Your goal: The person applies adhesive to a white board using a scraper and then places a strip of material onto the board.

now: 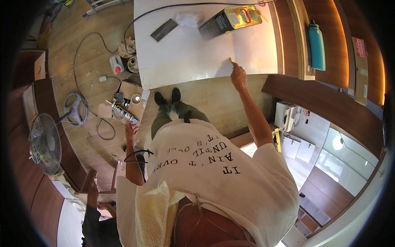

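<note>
My left hand (131,129) grips the lower end of a sealant cartridge (123,112), whose nozzle points away and to the left above the floor. Between the fingers of my right hand (239,75) is a small, thin, light-coloured tool (231,61); its exact kind is unclear. That hand is at the near edge of a white work surface (185,61), with the tool's tip over it. Farther back on the surface are a rectangular metal can (230,20) with a red handle, a crumpled white cloth or plastic (189,19) and a dark flat block (164,30).
A cardboard piece (142,106) with small items, a jug (117,64) and cables lie on the floor. A fan (46,144) stands left. Another person's arm (92,197) shows lower left. A teal bottle (317,46) stands on the right shelf.
</note>
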The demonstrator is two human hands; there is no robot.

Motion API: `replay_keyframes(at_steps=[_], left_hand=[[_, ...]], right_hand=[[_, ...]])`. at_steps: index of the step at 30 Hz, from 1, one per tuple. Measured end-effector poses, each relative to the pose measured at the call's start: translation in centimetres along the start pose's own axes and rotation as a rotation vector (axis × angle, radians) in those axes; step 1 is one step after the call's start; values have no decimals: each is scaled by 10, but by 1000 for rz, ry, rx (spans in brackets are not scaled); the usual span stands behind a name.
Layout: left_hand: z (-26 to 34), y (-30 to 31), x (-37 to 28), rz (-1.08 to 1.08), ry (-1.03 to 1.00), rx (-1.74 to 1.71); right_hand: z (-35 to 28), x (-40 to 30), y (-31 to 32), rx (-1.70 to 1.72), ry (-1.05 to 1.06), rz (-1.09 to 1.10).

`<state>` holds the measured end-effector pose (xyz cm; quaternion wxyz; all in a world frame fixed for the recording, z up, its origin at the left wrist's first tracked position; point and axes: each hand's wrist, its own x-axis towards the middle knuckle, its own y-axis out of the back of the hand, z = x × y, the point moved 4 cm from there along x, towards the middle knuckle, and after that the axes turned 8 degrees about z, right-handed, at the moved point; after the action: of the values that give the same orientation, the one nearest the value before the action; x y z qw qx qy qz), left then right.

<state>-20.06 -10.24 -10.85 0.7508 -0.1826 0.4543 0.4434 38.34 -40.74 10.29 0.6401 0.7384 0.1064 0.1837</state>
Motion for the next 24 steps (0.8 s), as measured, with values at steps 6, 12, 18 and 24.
replay_keyframes(at_steps=[6,12,18,24], left_hand=[[12,10,0,0,6,28],[17,24,-6,35,-53,-40],[-7,36,-9,60,21,-35],[-31,29,-10,37,-18,-63]], right_hand=[[-33,-16,4,51,140,-26],[-36,-44,13,89,258,-18],[-11,-8,8,87,14,-26],[-21,-13,-12,-36,-69,-61]])
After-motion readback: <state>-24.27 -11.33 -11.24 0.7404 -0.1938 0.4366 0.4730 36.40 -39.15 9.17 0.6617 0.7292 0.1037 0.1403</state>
